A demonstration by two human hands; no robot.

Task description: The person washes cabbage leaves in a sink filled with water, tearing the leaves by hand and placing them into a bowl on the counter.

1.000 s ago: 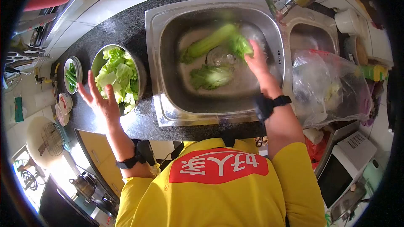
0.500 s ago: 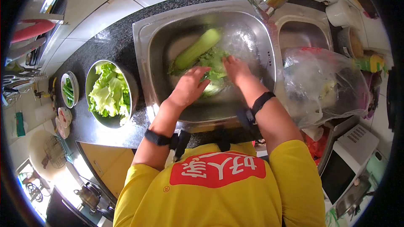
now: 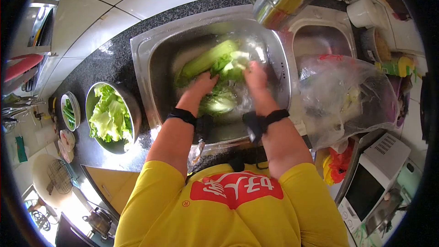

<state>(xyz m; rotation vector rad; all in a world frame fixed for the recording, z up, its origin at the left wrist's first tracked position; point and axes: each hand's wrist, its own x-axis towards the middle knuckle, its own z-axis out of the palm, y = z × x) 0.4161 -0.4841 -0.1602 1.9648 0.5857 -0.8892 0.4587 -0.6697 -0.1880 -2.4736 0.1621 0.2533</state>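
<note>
A green lettuce leaf (image 3: 228, 67) stretches between my two hands, low in the wet steel sink (image 3: 142, 59). My left hand (image 3: 201, 86) is closed on the leaf's left side, its fingertips partly hidden. My right hand (image 3: 256, 78), somewhat blurred, grips the right side with its fingers bent. Just beyond my left hand lies a thick, long pale-green vegetable stalk (image 3: 208, 57), slanting across the basin. Nearer to me, a lettuce head (image 3: 218, 101) with a pale base sits in water between my wrists.
A metal bowl (image 3: 137, 114) of lettuce leaves (image 3: 109, 116) stands left of the sink, with stacked plates (image 3: 77, 110) bearing green vegetables beyond it. The tap (image 3: 288, 0) overhangs the back right. A clear plastic bag (image 3: 343, 96) covers part of the smaller basin (image 3: 322, 41).
Both hands have closed on a lettuce leaf and drawn it away from the lettuce head, which now shows between my wrists. The camera view has shifted slightly.
</note>
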